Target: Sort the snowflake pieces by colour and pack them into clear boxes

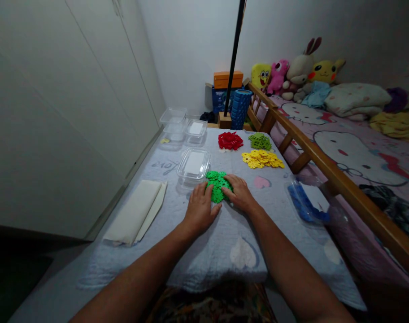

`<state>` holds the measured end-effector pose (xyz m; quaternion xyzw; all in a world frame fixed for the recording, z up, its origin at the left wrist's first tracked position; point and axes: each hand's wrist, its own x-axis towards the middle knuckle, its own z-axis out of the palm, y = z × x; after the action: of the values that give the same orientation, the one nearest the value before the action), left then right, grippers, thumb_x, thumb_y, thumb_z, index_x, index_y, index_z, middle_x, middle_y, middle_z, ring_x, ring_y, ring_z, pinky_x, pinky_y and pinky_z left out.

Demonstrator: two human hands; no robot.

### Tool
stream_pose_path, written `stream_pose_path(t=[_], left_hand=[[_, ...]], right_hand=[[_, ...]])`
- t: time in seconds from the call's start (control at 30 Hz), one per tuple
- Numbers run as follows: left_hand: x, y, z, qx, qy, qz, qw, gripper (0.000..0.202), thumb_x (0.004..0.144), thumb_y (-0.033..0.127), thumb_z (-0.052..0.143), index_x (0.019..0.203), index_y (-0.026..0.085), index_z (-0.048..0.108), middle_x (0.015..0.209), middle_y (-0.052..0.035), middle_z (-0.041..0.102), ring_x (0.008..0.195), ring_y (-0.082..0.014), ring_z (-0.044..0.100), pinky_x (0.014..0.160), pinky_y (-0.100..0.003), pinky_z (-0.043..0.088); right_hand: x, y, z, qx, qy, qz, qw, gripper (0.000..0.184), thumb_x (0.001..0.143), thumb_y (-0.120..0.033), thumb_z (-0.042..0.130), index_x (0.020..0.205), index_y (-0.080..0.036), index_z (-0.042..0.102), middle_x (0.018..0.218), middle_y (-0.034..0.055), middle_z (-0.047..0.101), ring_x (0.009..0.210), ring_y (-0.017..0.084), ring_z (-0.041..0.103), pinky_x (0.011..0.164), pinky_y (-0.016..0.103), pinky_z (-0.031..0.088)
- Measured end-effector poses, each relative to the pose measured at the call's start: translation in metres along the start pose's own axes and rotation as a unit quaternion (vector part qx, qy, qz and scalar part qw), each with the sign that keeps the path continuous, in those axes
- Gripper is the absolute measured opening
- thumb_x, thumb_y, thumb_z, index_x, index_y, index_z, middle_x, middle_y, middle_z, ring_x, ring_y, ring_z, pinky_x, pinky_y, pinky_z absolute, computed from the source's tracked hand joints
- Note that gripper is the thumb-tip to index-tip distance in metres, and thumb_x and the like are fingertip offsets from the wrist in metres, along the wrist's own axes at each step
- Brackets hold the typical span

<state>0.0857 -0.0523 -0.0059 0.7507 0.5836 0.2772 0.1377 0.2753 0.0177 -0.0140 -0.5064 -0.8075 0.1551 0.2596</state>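
Pale blue-grey tablecloth (275, 193), heart-printed, covering the table in front of the person. At the left, one folded cream sheet (135, 211), lying flat, clear of the hands. At the right edge, one clear container (315, 197) with a white panel on top, blue pieces inside.

Left hand (200, 206) and right hand (240, 193), one pair, bare: fingers loosely spread, palms down, cupped around either side of the pile at mid-table, the right fingertips overlapping its edge; neither hand grips a piece that I can see.

Green pieces (218, 188), one low heap between the hands: bright green, flat, flower-shaped with scalloped edges, overlapping at odd angles, a few showing full outlines. I cannot count them.

Just past the left fingertips, one lidded container (194, 162), clear, white panel on top, crowding the heap's far left side; whether it touches I cannot tell. Farther right, yellow pieces (262, 159), similarly flower-shaped, in a spread heap; behind these, red pieces (230, 140) and lime-green pieces (260, 141), in separate heaps. Farther left, a smaller container (196, 128) beside stacked clear tubs (174, 115).

Beyond the table: black pole (234, 54), blue ribbed roller (241, 107), orange box (228, 79).
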Motion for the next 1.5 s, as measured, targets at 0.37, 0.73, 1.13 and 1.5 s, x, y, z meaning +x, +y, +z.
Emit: stream_pose_path(t=[0.37, 0.73, 1.13, 1.5], left_hand=[[0.023, -0.007, 0.029, -0.045, 0.02, -0.007, 0.999, 0.088, 0.072, 0.035, 0.076, 0.148, 0.017, 0.037, 0.157, -0.0233, 0.039, 0.148, -0.0418, 0.034, 0.121, -0.061, 0.028], [0.029, 0.004, 0.041, -0.065, -0.008, -0.002, 0.998, 0.09, 0.074, 0.029, 0.069, 0.153, 0.011, 0.029, 0.159, -0.0278, 0.035, 0.151, -0.0429, 0.03, 0.122, -0.062, 0.025], [0.026, 0.0, -0.033, -0.001, 0.149, 0.059, 0.987, 0.029, 0.091, 0.028, 0.06, 0.118, 0.022, 0.065, 0.125, -0.0124, 0.065, 0.118, -0.0289, 0.057, 0.105, -0.046, 0.04], [0.034, -0.035, -0.037, 0.11, 0.149, 0.054, 0.981, 0.013, 0.093, 0.027, 0.061, 0.096, 0.021, 0.071, 0.094, -0.0085, 0.069, 0.093, -0.0274, 0.058, 0.085, -0.041, 0.041]], right_hand=[[0.058, -0.01, -0.006, -0.05, -0.09, -0.014, 0.995, 0.045, 0.098, -0.034, 0.051, 0.14, -0.021, 0.061, 0.154, 0.0123, 0.053, 0.142, 0.027, 0.048, 0.117, 0.048, 0.036], [0.042, -0.006, -0.016, -0.003, -0.11, -0.056, 0.992, 0.034, 0.094, -0.024, 0.051, 0.12, -0.016, 0.069, 0.122, 0.0109, 0.072, 0.114, 0.022, 0.064, 0.103, 0.034, 0.046], [0.06, -0.052, -0.005, 0.017, -0.029, 0.011, 0.999, 0.032, 0.087, -0.02, 0.059, 0.118, -0.018, 0.068, 0.113, 0.0094, 0.074, 0.106, 0.024, 0.064, 0.098, 0.038, 0.046], [0.065, -0.076, 0.024, 0.205, 0.063, 0.157, 0.964, 0.041, 0.082, -0.021, 0.06, 0.123, -0.016, 0.058, 0.08, -0.0019, 0.066, 0.075, 0.017, 0.065, 0.077, 0.028, 0.05]])
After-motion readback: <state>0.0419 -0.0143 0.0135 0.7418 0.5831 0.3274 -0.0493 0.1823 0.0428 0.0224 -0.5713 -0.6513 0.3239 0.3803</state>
